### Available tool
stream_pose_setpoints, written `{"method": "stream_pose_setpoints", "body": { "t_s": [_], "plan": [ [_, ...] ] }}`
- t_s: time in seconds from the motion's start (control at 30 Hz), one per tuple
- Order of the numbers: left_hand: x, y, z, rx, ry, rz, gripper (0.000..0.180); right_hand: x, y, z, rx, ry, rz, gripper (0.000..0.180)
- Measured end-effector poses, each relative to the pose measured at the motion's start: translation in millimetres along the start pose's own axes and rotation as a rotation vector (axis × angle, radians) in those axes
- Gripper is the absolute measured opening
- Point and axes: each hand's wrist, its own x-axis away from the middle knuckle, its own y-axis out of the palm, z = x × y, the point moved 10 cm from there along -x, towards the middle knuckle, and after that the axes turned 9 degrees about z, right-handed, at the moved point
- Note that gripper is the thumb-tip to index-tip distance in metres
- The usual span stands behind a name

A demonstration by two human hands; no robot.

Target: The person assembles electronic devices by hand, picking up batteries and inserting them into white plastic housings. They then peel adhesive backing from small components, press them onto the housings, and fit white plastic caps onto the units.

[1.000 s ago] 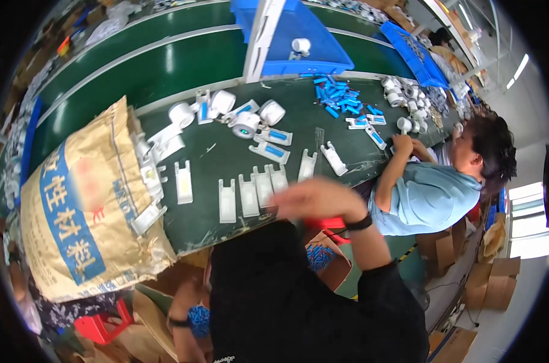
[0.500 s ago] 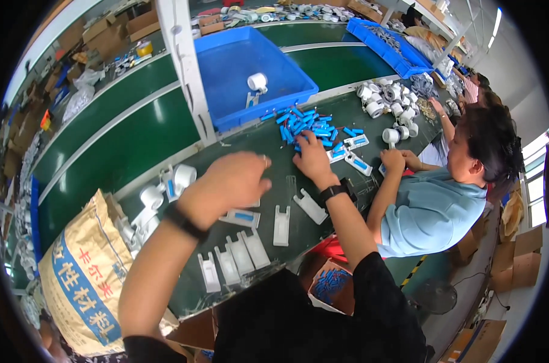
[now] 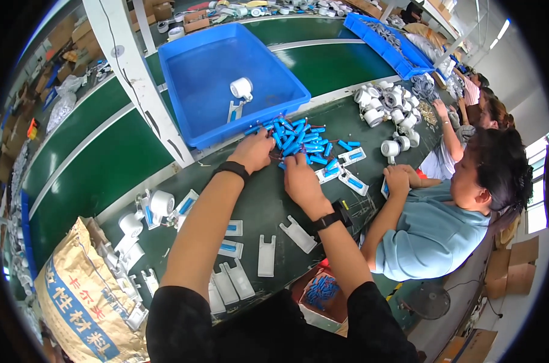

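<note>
Left hand [image 3: 254, 150] and right hand [image 3: 303, 181] at a pile of blue cylinders [image 3: 303, 140]

The blue cylinders, some with thin red wires, lie heaped on the dark green surface [image 3: 268, 209], just in front of a large blue tray [image 3: 214, 57]. The left hand is at the heap's left edge, fingers bent down among the cylinders. The right hand is at its near edge, fingers drawn close together. The hands are near each other but apart; whether either one grips a cylinder I cannot tell. A black wristband [image 3: 327, 221] circles the right wrist, and another dark band circles the left.

Just right of the right hand, three filled holders [image 3: 353, 181], white and each bearing a blue cylinder, lie beside the heap. Nearer the body, plain white holders [image 3: 266, 257] rest flat, several side by side next to the left forearm. White round housings [image 3: 162, 204] stand left of that forearm, beyond a tan and blue sack [image 3: 84, 296]. Another white housing sits inside the blue tray. Below the surface's near edge, a box [image 3: 341, 311] contains more blue cylinders.

To the right, a co-worker in a light blue shirt [image 3: 425, 239] works at the same surface, near a heap of white round parts [image 3: 386, 104].
</note>
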Motion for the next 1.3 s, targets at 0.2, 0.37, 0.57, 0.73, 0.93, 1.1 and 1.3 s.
{"method": "stream_pose_setpoints", "body": {
  "t_s": [0.2,0.37,0.57,0.73,0.93,1.1,1.3],
  "plan": [
    [29.5,-31.6,-9.3,-0.130,-0.166,0.067,0.045,8.4,-18.5,23.5,-0.435,0.324,-0.225,0.026],
    [88.5,-105.1,35.6,0.110,-0.256,0.115,0.064,5.7,-37.0,9.3,-1.480,0.690,-0.302,0.021],
    [222.8,-131.5,91.0,1.240,-0.846,0.279,0.100,23.9,-92.0,-128.0,-1.645,0.410,-0.506,0.023],
    [306.3,-135.9,108.7,1.802,-0.679,0.690,0.069,104.9,-102.0,-268.6,-0.794,-0.200,-0.686,0.050],
    [410.7,-130.3,67.7,2.039,-0.702,1.268,0.026,142.9,-101.7,-321.4,-1.023,-0.226,-0.439,0.078],
    [452.6,-141.5,61.2,1.692,-0.820,1.265,0.023,174.3,-43.1,-301.3,-1.484,0.345,-0.628,0.049],
    [460.1,-108.9,96.5,1.624,-0.890,0.971,0.022,209.5,-38.5,-287.5,-1.637,0.724,-0.790,0.039]
  ]
}}
